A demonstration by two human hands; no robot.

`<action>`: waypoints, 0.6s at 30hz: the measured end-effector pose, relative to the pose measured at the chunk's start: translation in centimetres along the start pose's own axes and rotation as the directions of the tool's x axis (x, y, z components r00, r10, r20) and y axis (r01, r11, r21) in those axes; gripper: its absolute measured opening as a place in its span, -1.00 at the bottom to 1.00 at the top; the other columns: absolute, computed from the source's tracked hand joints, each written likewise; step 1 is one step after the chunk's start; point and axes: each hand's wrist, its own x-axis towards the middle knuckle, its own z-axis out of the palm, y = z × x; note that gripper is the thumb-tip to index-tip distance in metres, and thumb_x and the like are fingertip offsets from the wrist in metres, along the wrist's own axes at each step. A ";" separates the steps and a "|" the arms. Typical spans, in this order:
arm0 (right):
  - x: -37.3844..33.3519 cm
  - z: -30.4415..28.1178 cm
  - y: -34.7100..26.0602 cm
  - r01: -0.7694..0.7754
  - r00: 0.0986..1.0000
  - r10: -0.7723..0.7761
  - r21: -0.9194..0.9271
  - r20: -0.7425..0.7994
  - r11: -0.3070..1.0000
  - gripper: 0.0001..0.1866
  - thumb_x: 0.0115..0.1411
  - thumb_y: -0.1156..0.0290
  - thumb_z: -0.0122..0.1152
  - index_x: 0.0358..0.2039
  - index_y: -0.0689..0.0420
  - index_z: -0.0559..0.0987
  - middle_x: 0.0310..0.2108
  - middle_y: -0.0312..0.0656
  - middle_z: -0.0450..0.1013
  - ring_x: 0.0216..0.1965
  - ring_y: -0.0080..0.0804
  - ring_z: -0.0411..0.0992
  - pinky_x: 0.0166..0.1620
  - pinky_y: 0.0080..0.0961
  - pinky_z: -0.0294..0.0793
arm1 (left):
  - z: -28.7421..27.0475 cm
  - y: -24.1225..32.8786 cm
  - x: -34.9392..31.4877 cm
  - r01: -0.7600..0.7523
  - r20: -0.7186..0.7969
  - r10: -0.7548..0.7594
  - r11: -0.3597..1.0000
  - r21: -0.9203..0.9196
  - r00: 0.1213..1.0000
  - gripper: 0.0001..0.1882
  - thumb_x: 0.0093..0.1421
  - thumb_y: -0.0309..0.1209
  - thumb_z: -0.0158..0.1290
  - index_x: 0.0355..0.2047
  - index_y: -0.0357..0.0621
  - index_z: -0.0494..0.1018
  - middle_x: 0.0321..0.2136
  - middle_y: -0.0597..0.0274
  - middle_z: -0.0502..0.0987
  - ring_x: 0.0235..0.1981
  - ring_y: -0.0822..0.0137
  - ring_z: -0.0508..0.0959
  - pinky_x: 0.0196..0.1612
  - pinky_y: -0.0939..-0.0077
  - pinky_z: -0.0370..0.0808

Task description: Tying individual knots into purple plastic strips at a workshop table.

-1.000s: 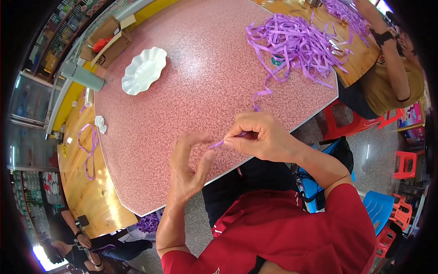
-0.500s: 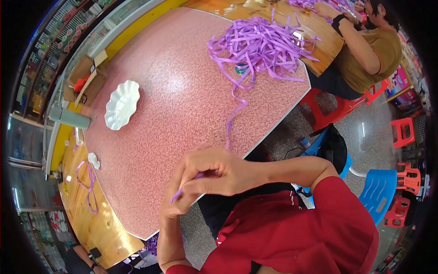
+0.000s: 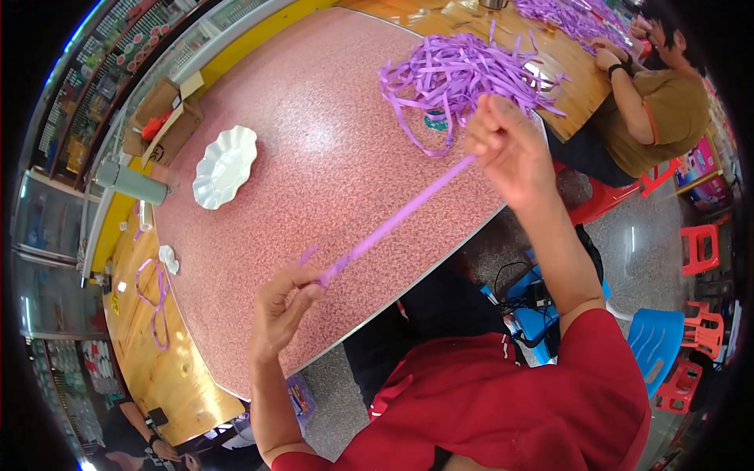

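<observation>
A purple ribbon (image 3: 400, 218) is stretched taut and slanting between my two hands above the pink table (image 3: 290, 228). My left hand (image 3: 284, 308), near the table's front edge, pinches one part of it, and a short end sticks up past the fingertips. Farther off to the right, my right hand (image 3: 514, 149) is closed on the ribbon's other part, fingers curled. Just behind that hand lies a tangled heap of purple ribbons (image 3: 463, 71), with a green round thing (image 3: 436, 120) partly hidden under its front edge.
A white scalloped dish (image 3: 225, 167), an open cardboard box (image 3: 173, 118) and a grey-green bottle (image 3: 133, 184) stand at the left. Crumpled white tissue (image 3: 169, 259) lies by a wooden table (image 3: 173, 385) bearing a ribbon loop. Another person (image 3: 652, 118) handles purple ribbons at the far right.
My hands were close together at the table's front edge; my right hand has moved far and right, drawing the ribbon taut. My left hand has shifted slightly. The view has also shifted a little.
</observation>
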 end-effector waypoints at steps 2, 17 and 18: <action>1.0 -2.1 -0.9 0.019 0.998 -0.020 -0.023 -0.059 1.000 -0.81 0.35 0.40 0.13 -0.14 0.24 0.54 -0.49 -0.40 0.31 -0.50 -0.64 0.26 -0.36 -0.58 0.33 | -2.2 -1.6 -0.4 -0.043 -0.005 0.046 0.965 0.259 0.999 -0.92 0.23 -0.51 0.17 -0.29 -0.26 0.53 -0.39 0.34 0.53 -0.32 0.49 0.46 -0.24 0.57 0.39; 0.5 2.1 4.2 0.493 0.855 -0.164 -0.869 0.492 -0.043 -0.56 0.21 0.44 0.25 0.12 0.13 0.52 0.11 -0.02 0.43 0.14 -0.10 0.39 0.18 -0.30 0.35 | -0.3 -1.1 -1.5 0.023 -0.174 -0.003 0.993 0.116 0.985 -0.91 0.26 -0.51 0.13 -0.25 -0.25 0.56 -0.44 0.41 0.49 -0.38 0.56 0.43 -0.28 0.63 0.37; -1.0 4.0 6.4 0.520 0.854 -0.061 -0.848 0.516 0.101 -0.57 0.21 0.43 0.25 0.12 0.13 0.52 0.11 -0.02 0.43 0.15 -0.11 0.38 0.20 -0.30 0.34 | 0.6 -0.6 -1.1 -0.006 -0.132 0.021 0.994 0.110 0.991 -0.91 0.26 -0.51 0.13 -0.25 -0.25 0.56 -0.43 0.39 0.50 -0.37 0.56 0.45 -0.27 0.62 0.39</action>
